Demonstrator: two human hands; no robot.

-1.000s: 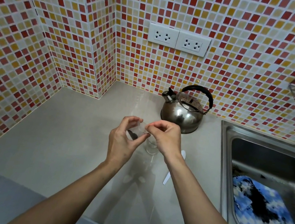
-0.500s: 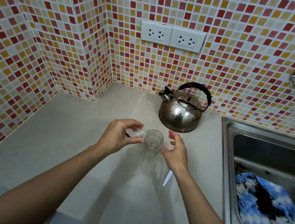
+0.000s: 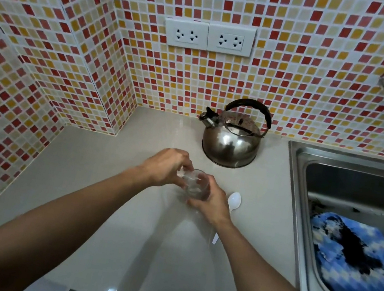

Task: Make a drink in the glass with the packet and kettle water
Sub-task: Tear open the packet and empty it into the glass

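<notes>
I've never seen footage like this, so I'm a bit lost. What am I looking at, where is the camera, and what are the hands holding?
No machine here: a person wears a wide-angle camera on the head, looking down at their own arms. The right hand grips a clear glass on the grey counter. The left hand holds a small clear packet at the glass's rim. Behind stands a steel kettle; a white plastic spoon lies beside the right hand. On the right, a sink holds a blue cloth.
</notes>
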